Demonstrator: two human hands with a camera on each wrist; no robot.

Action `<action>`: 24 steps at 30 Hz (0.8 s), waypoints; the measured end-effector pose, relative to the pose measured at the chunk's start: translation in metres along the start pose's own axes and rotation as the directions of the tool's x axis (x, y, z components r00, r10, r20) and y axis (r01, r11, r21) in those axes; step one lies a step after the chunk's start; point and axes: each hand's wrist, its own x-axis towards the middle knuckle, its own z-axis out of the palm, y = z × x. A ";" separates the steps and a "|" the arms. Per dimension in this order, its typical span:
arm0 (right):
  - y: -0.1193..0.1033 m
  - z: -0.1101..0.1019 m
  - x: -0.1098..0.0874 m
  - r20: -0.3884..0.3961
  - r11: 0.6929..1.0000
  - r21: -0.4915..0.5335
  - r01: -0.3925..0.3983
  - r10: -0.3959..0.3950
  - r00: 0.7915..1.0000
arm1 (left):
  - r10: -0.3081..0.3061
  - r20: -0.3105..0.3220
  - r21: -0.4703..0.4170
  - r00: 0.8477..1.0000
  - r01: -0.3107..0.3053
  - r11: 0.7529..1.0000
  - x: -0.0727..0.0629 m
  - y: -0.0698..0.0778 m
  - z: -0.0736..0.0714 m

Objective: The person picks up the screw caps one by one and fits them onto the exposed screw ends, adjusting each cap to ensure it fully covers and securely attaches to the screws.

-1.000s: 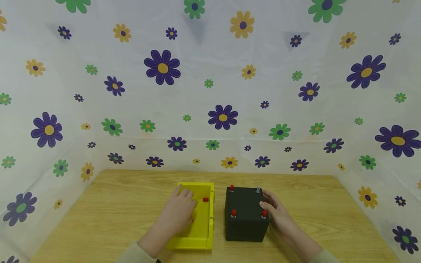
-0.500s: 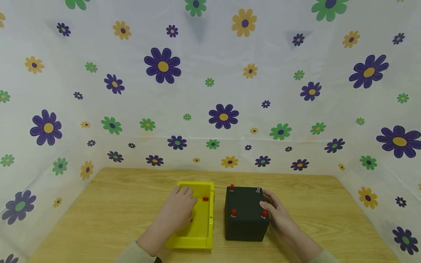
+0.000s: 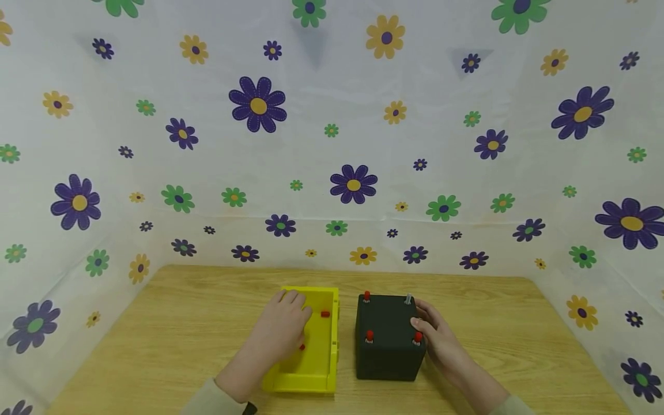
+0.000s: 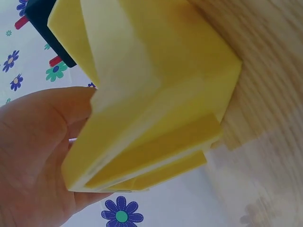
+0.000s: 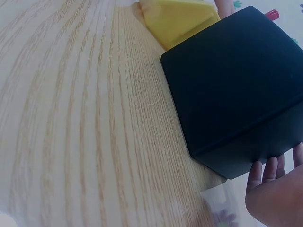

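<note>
My left hand (image 3: 280, 325) reaches over the left wall into a yellow bin (image 3: 316, 374), its fingertips hidden. In the left wrist view, the bin wall also covers part of the hand (image 4: 38, 137). Inside the bin lie a small red cylindrical cap (image 3: 325, 314) and another red piece (image 3: 302, 347) beside the hand. A black box (image 3: 386, 323) stands to the right. Three corners of its top carry posts with red caps (image 3: 370, 335); the back right metal post (image 3: 408, 299) is bare. My right hand (image 3: 441, 340) holds the box's right side, thumb over the top edge.
The bin and box stand a small gap apart on a wooden table (image 3: 207, 323). White cloth (image 3: 311, 155) with printed flowers rises behind the table and at both sides.
My left hand's fingers have drawn in slightly from the bin's far left corner. My right hand and the black box stay in place. The head view shifts slightly.
</note>
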 end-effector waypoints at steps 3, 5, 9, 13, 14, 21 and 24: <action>0.000 0.000 -0.001 0.001 1.000 -0.003 0.002 -0.002 1.000 | 0.000 -0.005 -0.017 1.000 0.000 1.000 0.000 0.000 -0.001; 0.000 -0.001 -0.001 0.002 1.000 -0.005 0.001 -0.001 1.000 | -0.005 -0.009 -0.041 1.000 0.005 0.999 0.000 0.000 -0.002; 0.000 -0.001 0.001 -0.007 1.000 -0.011 -0.002 0.002 1.000 | -0.012 -0.039 -0.069 0.999 0.009 0.998 0.001 -0.001 -0.004; 0.000 -0.002 0.002 -0.010 1.000 -0.011 -0.001 0.001 1.000 | -0.009 -0.062 -0.074 0.998 0.004 0.997 0.001 -0.002 -0.007; 0.001 -0.002 0.002 -0.009 1.000 -0.010 -0.001 0.001 1.000 | -0.006 -0.064 -0.075 0.998 0.001 0.997 0.001 -0.002 -0.008; 0.000 -0.002 0.001 -0.002 1.000 -0.011 0.000 0.000 1.000 | -0.003 -0.072 -0.092 0.997 -0.004 0.996 0.003 -0.003 -0.010; 0.001 -0.002 0.001 -0.005 1.000 -0.015 0.008 -0.009 1.000 | -0.007 -0.071 -0.086 0.997 0.001 0.996 0.005 -0.003 -0.010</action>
